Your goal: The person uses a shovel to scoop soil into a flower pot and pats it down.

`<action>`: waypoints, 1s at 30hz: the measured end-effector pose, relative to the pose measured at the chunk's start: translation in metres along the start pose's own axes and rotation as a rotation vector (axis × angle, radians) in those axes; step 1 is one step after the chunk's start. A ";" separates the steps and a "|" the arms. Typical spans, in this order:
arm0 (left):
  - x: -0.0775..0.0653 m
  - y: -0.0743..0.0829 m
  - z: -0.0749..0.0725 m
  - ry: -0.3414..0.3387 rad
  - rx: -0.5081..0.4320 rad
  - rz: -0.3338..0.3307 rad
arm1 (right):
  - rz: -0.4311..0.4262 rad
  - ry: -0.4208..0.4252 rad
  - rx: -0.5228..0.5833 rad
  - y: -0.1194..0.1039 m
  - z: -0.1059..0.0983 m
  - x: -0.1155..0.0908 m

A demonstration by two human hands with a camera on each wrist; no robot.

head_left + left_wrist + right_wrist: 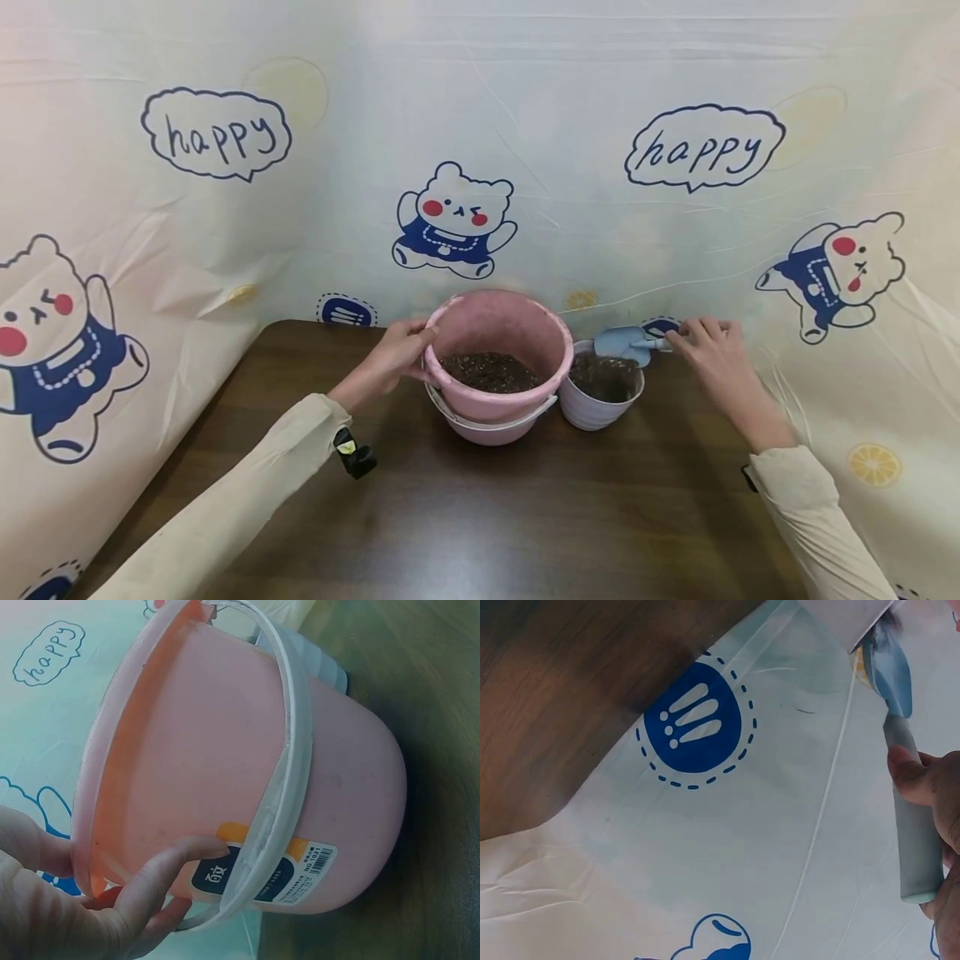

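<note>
A pink bucket [495,408] with a pale handle and dark soil [491,372] inside stands at the middle of the table's far side. My left hand [397,354] grips its rim on the left; in the left wrist view the fingers [161,877] curl round the rim near a label. Just right of the bucket is a small white ribbed pot [600,410] that also holds dark soil. My right hand [712,362] holds a light blue hand trowel [621,343] by its grey handle [915,825]. The trowel's blade is tilted over the pot, partly hiding its far rim.
A brown wooden table [480,517] carries the bucket and pot. Right behind its far edge hangs a pale curtain [555,125] printed with bears and lettering, which also closes in on the left and right.
</note>
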State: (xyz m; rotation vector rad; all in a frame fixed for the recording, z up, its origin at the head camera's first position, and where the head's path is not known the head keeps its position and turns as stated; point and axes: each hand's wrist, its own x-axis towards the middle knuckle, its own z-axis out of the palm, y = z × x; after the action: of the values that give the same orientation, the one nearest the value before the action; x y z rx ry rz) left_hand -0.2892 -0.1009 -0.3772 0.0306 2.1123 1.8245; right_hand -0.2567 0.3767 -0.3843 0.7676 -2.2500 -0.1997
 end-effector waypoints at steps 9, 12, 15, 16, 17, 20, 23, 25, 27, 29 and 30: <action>0.000 0.000 -0.002 0.004 0.010 -0.006 | -0.007 0.009 -0.032 -0.002 -0.004 0.004; 0.000 -0.001 -0.002 0.004 0.008 0.000 | -0.010 -0.001 -0.037 -0.003 -0.005 0.006; -0.001 -0.001 -0.001 -0.001 0.010 0.010 | -0.014 -0.012 -0.039 -0.005 -0.005 0.007; -0.001 -0.001 -0.001 -0.002 0.010 0.011 | -0.015 -0.016 -0.041 -0.006 -0.005 0.007; -0.001 -0.001 -0.001 0.000 0.010 0.010 | -0.015 -0.019 -0.043 -0.006 -0.004 0.007; -0.001 -0.002 -0.001 0.002 0.012 0.006 | -0.013 -0.019 -0.040 -0.007 -0.003 0.008; -0.001 -0.002 0.000 0.004 0.010 0.003 | -0.010 -0.005 -0.022 -0.007 -0.003 0.009; 0.000 -0.002 0.000 0.002 0.009 0.005 | -0.008 0.014 0.000 -0.008 -0.003 0.011; 0.000 -0.002 0.000 -0.002 0.010 0.011 | -0.006 0.034 0.017 -0.009 -0.004 0.014; 0.000 -0.002 0.000 -0.004 0.006 0.015 | 0.004 0.058 0.037 -0.011 -0.005 0.018; 0.001 -0.002 -0.001 -0.004 0.005 0.016 | 0.011 0.071 0.042 -0.012 -0.005 0.020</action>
State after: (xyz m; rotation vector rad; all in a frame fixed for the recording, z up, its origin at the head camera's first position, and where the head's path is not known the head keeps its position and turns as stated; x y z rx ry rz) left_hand -0.2897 -0.1017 -0.3796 0.0519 2.1201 1.8267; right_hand -0.2583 0.3558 -0.3730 0.7729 -2.1965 -0.1183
